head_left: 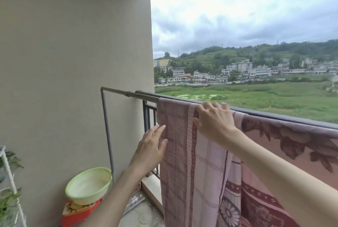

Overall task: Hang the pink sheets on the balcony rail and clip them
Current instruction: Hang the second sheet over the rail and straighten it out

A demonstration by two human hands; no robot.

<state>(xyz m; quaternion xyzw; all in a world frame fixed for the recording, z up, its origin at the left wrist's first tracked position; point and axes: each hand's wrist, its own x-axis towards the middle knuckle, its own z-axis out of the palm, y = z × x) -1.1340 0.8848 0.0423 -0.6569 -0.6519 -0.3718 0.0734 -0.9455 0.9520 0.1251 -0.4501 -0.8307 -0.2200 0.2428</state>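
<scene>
the right hand lies on the top fold of a pink checked sheet, fingers spread and curling over the pole it hangs from, thumb pressed against the cloth below. lower and to its left, the left hand is flat, fingers straight and together, their tips touching the sheet's left edge. the sheet drapes down from the right hand past the bottom of the frame, pale pink with darker checked bands and a patterned border. under the right forearm a second pink sheet with a large dark floral print hangs over the dark balcony rail, which runs just behind the pole. left of the left hand the pole's frame stands against a beige wall. below the left forearm a pale green basin sits on a red box; leafy plants on a white rack fill the far left corner. beyond the hands lie green fields and hillside houses under cloud.
</scene>
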